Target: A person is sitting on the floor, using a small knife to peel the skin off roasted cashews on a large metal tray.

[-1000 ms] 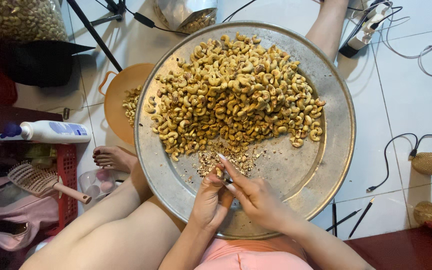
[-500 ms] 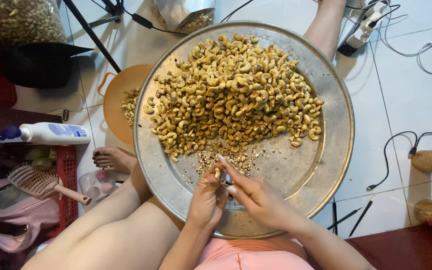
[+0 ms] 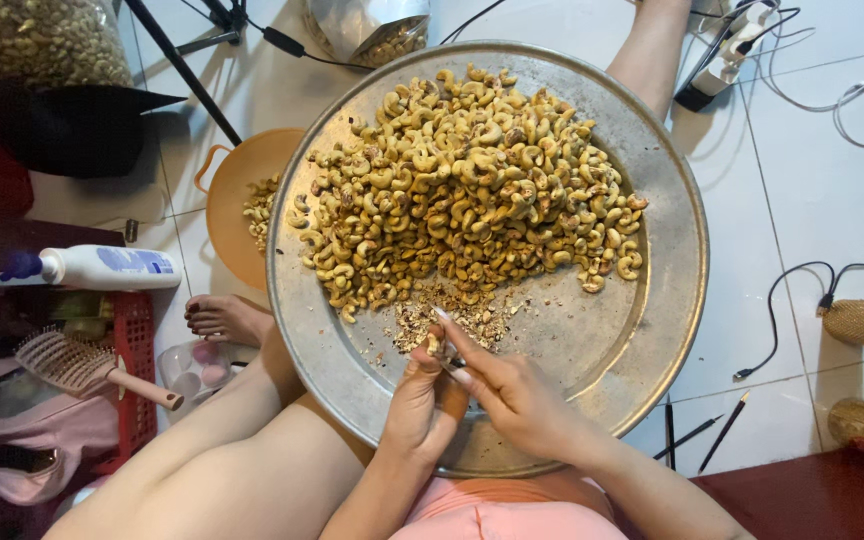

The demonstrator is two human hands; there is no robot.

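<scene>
From the head view, looking down, both hands meet at the near edge of a big round metal tray [image 3: 652, 330]. The left hand [image 3: 422, 405] pinches one small cashew nut [image 3: 435, 345] between thumb and fingers. The nut sits at the top of that hand, just on the far side of it. The right hand [image 3: 512, 395] is pressed up against the left one, its fingers bent in toward the nut. Something small and dark shows between the two hands; I cannot tell what it is. Both hands are right at the nut, and the left one has it.

Just past the nut lies a little heap of broken shell bits [image 3: 452, 315]. Farther on is the big pile of cashews [image 3: 462, 190].

On the left, a white bottle with a blue cap [image 3: 92, 268] lies on its side. Near it is a hairbrush [image 3: 82, 368]. An orange bowl [image 3: 237, 190] peeks out from under the tray's left side. On the right, black cables [image 3: 792, 300] cross the white floor tiles.
</scene>
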